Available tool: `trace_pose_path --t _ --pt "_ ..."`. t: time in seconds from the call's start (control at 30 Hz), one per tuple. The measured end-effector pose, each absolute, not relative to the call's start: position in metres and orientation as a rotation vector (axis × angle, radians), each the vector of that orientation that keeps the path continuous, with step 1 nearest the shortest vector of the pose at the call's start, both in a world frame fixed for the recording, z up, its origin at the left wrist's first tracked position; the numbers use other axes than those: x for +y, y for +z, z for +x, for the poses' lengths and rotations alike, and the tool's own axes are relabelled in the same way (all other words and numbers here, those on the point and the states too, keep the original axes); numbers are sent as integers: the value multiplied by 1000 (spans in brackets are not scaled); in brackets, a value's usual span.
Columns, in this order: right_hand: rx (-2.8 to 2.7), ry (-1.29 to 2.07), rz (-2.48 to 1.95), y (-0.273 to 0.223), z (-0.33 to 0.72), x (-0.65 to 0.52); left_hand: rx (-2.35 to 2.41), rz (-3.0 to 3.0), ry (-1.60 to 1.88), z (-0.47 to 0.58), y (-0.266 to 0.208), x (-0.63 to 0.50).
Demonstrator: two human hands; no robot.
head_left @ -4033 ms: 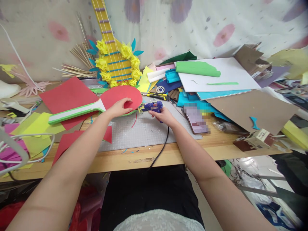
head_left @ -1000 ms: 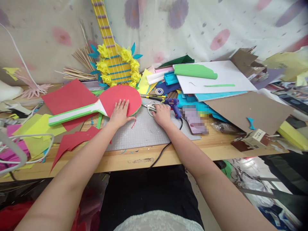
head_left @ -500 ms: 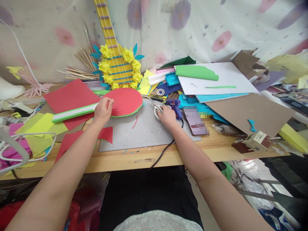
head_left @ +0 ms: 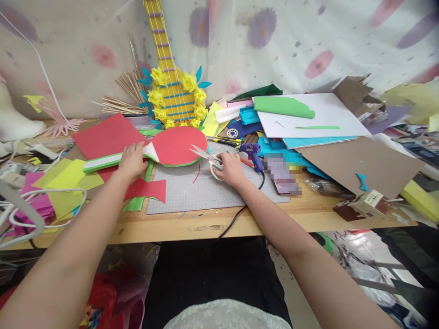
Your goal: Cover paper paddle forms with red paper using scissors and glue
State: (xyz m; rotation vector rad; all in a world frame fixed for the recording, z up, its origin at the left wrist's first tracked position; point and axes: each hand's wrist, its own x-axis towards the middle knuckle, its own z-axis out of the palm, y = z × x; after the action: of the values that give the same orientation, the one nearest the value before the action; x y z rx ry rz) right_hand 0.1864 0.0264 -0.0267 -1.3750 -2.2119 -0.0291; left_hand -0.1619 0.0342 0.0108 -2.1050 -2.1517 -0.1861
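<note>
A paper-covered table tennis paddle (head_left: pixel 180 144), red-faced with green edges and a long white-and-green handle, lies partly over the grey cutting mat (head_left: pixel 178 192). My left hand (head_left: pixel 132 159) is wrapped over its handle near the red head, hiding part of it. In my right hand (head_left: pixel 233 169) is a pair of white-handled scissors (head_left: pixel 206 157), blades slightly apart and aimed left at the paddle's right edge. Behind that hand rests a purple glue gun (head_left: pixel 253 155) with a black cord. A thin red strip (head_left: pixel 196 173) lies on the mat below the paddle.
A yellow flowered paper guitar (head_left: pixel 178 100) leans at the back, near wooden sticks (head_left: pixel 125 105). Red paper (head_left: pixel 106 135) and yellow sheets (head_left: pixel 65 176) lie left. To the right are a phone (head_left: pixel 281 176), a white board (head_left: pixel 308 125), brown cardboard (head_left: pixel 356 160) and a small carton (head_left: pixel 358 204).
My left hand has moved left and down onto the paddle's handle. My right hand has lifted the scissors and brought them left, blades now over the paddle's edge. The view shifted slightly.
</note>
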Motion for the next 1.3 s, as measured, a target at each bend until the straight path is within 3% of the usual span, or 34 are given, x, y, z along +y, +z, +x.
trace_pose_path --t 0.17,0.37,0.63,1.3 --pt "-2277 -134 -1287 -25 194 29 -2151 -2052 -247 -154 5 44" --pt "-2318 -233 -1274 4 214 37 -2008 -2127 -308 -159 36 26" --pt "-2475 -321 -992 41 217 25 -1994 -2081 -77 -154 71 15" --pt "-2529 -418 -1042 53 208 26 -1908 -2136 -175 -157 66 17"
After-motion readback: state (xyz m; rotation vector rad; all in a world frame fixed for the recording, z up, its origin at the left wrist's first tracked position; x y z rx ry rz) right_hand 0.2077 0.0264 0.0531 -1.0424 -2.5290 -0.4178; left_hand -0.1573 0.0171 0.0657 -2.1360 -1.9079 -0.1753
